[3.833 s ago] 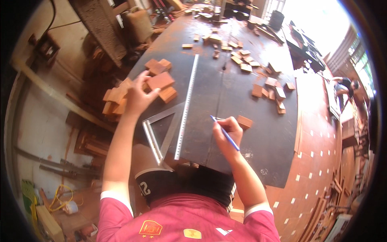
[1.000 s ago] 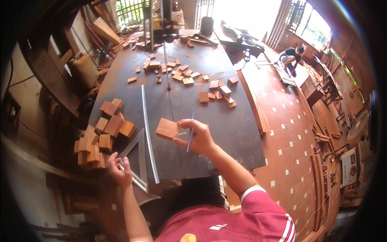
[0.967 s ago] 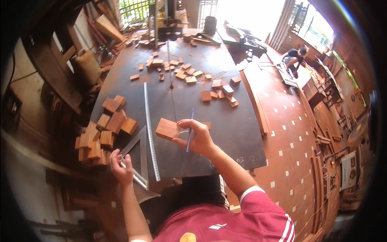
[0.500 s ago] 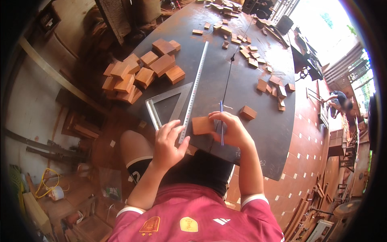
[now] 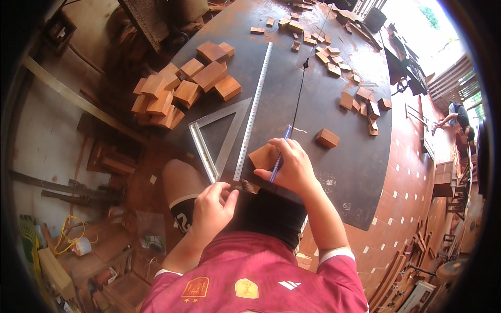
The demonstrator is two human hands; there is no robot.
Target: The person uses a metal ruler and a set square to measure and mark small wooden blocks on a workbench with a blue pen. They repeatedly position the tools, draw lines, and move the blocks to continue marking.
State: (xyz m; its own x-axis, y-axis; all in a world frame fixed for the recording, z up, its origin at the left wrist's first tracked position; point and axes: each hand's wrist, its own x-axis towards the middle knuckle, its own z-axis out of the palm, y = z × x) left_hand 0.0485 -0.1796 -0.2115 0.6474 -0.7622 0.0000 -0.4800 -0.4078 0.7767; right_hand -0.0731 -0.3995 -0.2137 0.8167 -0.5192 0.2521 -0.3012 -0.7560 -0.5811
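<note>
A dark metal table (image 5: 360, 161) carries a silver metal triangle (image 5: 231, 134) and long white ruler (image 5: 254, 112). The left hand (image 5: 213, 205) is half-curled beside the triangle; near the table's edge, the right hand (image 5: 294, 168) grips a reddish-brown wooden block (image 5: 262, 155) and blue pen (image 5: 276, 166).

Reddish-brown rectangular wooden block (image 5: 262, 156) was partly hidden by bare right hand (image 5: 293, 168), long white metal ruler (image 5: 253, 112) bore illegible markings, dark flat tabletop (image 5: 360, 169) was cut off above, maroon short-sleeved shirt (image 5: 250, 261) was cropped below.
</note>
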